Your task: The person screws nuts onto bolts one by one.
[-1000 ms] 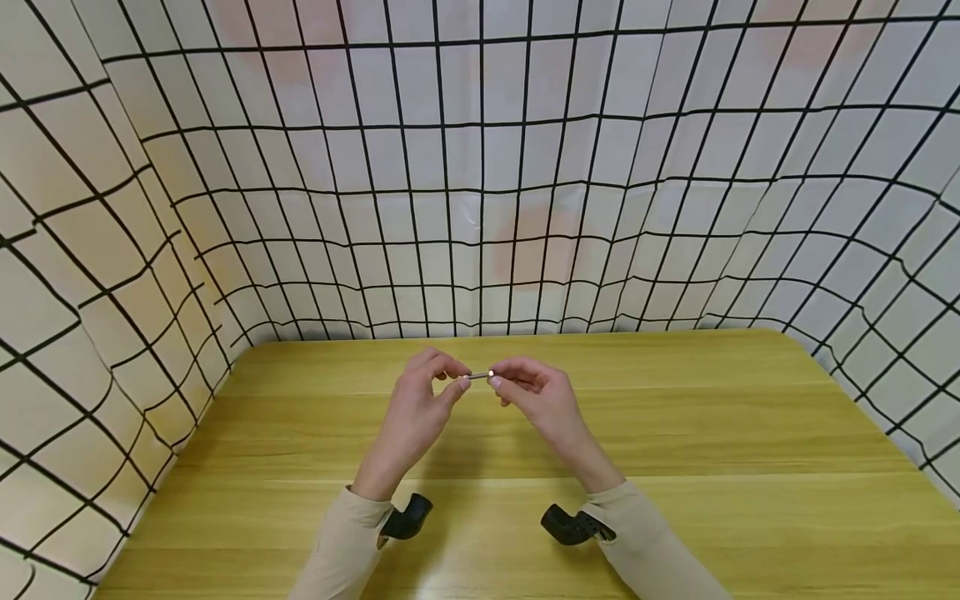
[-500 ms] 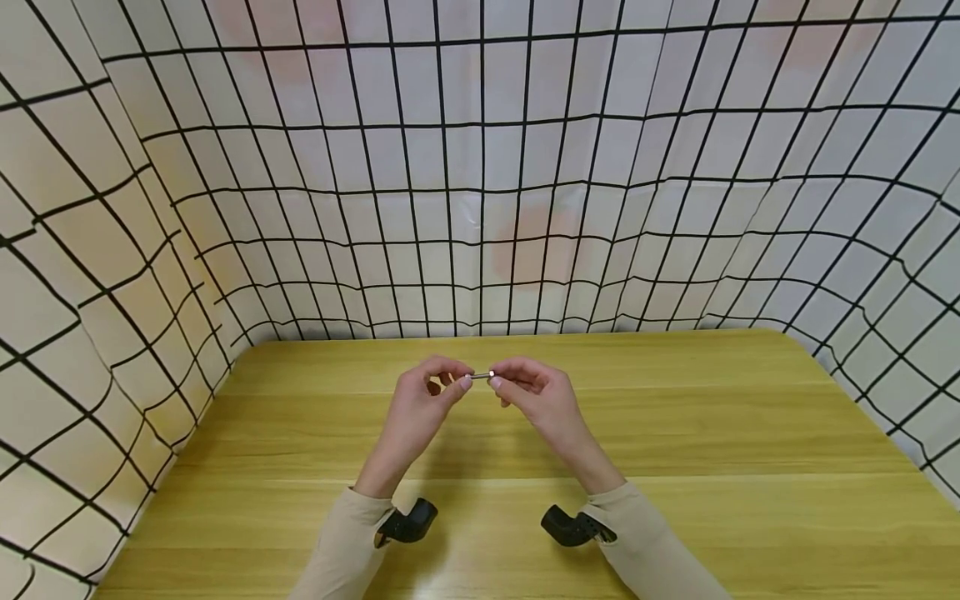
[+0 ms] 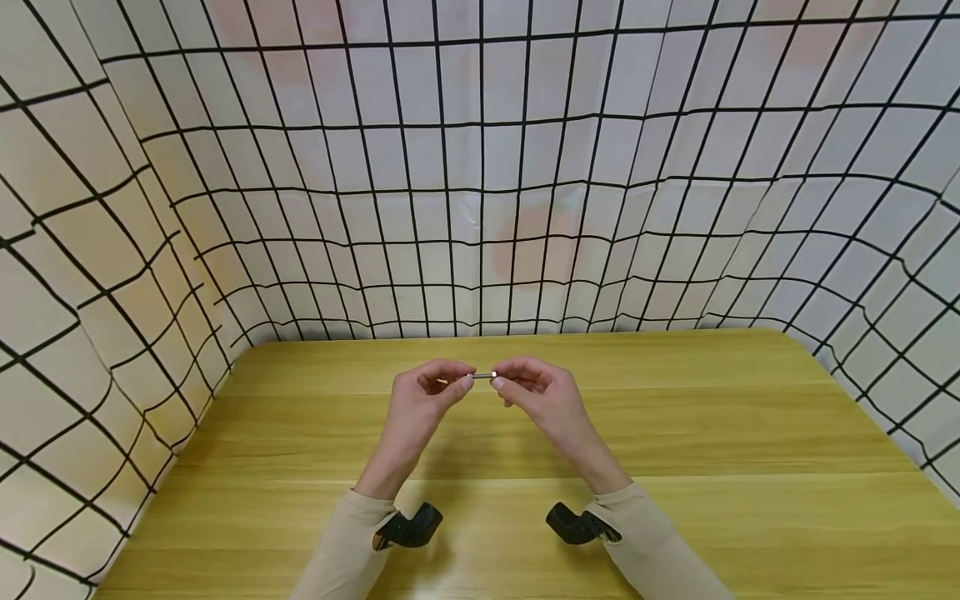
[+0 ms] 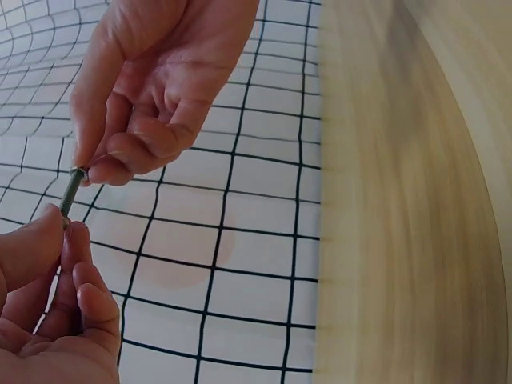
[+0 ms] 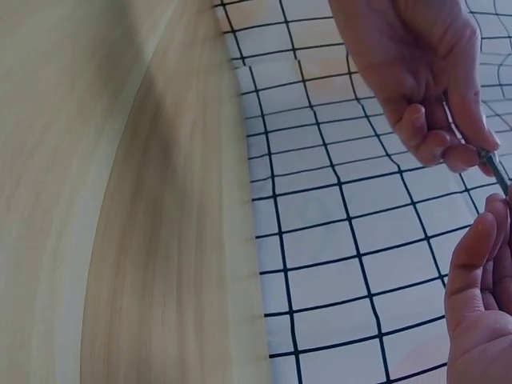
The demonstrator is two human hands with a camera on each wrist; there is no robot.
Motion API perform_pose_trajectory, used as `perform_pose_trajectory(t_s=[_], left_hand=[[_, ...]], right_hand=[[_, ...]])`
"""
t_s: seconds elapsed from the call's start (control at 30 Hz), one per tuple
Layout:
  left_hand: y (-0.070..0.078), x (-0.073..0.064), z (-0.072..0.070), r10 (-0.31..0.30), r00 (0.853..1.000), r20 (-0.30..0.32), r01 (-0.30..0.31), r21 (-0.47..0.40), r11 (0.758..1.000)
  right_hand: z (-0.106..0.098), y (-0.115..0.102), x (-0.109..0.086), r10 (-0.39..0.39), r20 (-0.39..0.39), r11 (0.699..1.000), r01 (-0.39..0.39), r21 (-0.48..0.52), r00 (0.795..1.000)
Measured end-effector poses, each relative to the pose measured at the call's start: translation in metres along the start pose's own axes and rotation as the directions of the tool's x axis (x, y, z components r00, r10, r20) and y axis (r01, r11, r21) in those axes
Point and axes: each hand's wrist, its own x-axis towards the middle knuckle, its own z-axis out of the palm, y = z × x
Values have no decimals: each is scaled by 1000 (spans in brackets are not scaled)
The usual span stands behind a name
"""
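Observation:
A slim metal bolt [image 3: 482, 376] spans the short gap between my two hands, held above the table. My left hand [image 3: 422, 406] pinches its left end between thumb and index finger. At the other end my right hand [image 3: 546, 402] grips it near a bright, wider part that looks like the head. In the left wrist view the bolt [image 4: 72, 192] has a dark, threaded-looking shaft, and the fingertips hide both its ends. The right wrist view has the bolt [image 5: 498, 172] at its right edge, partly cut off.
Below the hands lies a wooden table [image 3: 675, 433]. A white sheet with a black grid [image 3: 480, 208] rises behind it and along both sides. Black wrist-worn mounts [image 3: 408, 527] stick out from the beige sleeves [image 3: 345, 542].
My left hand has turned a little, its thumb and index finger shifting around the bolt's end while the knuckles moved left. My right hand keeps its grip and has drifted slightly right.

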Motion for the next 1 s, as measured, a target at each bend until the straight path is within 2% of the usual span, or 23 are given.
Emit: perform_pose_trajectory(t_s=[0.5,0.7,0.83,1.0], left_hand=[[2,-4,3,24,1000,-12,-23,29,999],[2,-4,5,18,1000,-21,-18,25,1000],[3,-4,5,19,1000,-18,-19,17,1000],[3,-5,5,42,999,-1,-42,25,999]], right_hand=[[-3,-3,-3,-46,17,997,47,-55,999],[-4,-4,-4,-77,11,996,78,-44,997],[-4,-3,-4,-78,7,996,78,-39,997],[-2,-16,-6,-50,26,995,52,-80,998]])
